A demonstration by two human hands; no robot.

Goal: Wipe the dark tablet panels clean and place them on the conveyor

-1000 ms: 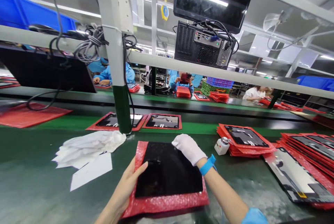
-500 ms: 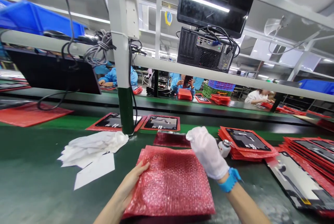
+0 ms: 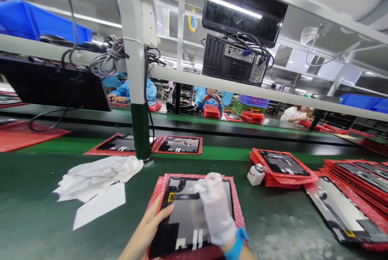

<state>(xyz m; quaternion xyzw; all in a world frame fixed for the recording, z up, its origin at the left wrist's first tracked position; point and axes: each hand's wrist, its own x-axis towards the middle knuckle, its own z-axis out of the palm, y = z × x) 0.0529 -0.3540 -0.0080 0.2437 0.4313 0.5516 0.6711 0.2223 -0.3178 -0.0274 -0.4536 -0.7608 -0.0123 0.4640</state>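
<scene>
On a green counter (image 3: pixel 279 219), red bubble wrap (image 3: pixel 238 207) at six o'clock bears a flat screen panel (image 3: pixel 188 217), gripped at nine by a bare left hand (image 3: pixel 150 221), a gloved right hand (image 3: pixel 216 211) (blurred, its grip impossible to tell) at three, a white bottle (image 3: pixel 255 176) at two.

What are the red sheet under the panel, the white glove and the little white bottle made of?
Red sheet: probably plastic bubble wrap, shiny, with little bumps.
White glove: seemingly thin, matt fabric, softly creased, though blur hides the weave.
Little white bottle: smooth, perhaps plastic or ceramic; its silvery, gleaming cap suggests metal.
</scene>
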